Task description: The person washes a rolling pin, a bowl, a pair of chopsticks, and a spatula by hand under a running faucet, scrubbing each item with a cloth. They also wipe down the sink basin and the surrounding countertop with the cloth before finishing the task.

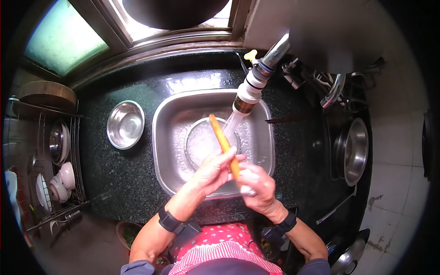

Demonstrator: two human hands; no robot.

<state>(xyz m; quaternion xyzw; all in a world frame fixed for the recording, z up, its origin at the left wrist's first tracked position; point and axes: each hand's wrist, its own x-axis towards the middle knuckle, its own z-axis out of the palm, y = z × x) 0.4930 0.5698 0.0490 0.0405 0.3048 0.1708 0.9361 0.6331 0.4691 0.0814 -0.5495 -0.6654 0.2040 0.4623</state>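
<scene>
A long orange carrot [219,134] slants over the steel sink [167,133], its far end beside the water running from the faucet [248,94]. My left hand [211,174] grips the carrot around its middle, thumb along the top. At the near end is my right hand [256,185], its fingers curled at the carrot and around a small pale object too hidden to name. Below, the water falls into a round vessel [197,144] standing in the sink.
A steel bowl [125,125] stands on the dark counter [123,178] left of the sink. Farther left is a dish rack [81,174] with bowls and plates. At the right, a steel basin [356,152] leans upright. A metal spout [333,91] hangs at the back right.
</scene>
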